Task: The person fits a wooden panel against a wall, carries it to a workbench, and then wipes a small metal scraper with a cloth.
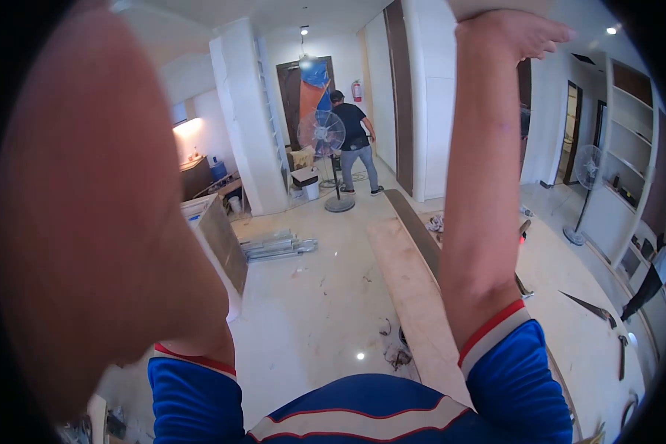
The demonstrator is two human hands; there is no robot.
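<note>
At the top of the view, your right hand is raised overhead, wrist bent, fingers stretched out flat toward the right against the underside of a pale panel at the upper edge; the grip is open, pressing rather than clasping. Your left arm is lifted too, so close to the camera that it fills the left side as a blur, and your left hand lies beyond the frame, so its grip cannot be seen. Both blue sleeves with red and white trim show at the bottom.

Below you, a long wooden board lies on the pale floor, with a darker board just beside it. A bundle of metal profiles lies to the left, near a leaning panel. Hand tools are scattered on the floor at right.

Farther off, a person in a dark shirt stands behind a pedestal fan. A second fan stands at right, near built-in shelves.
</note>
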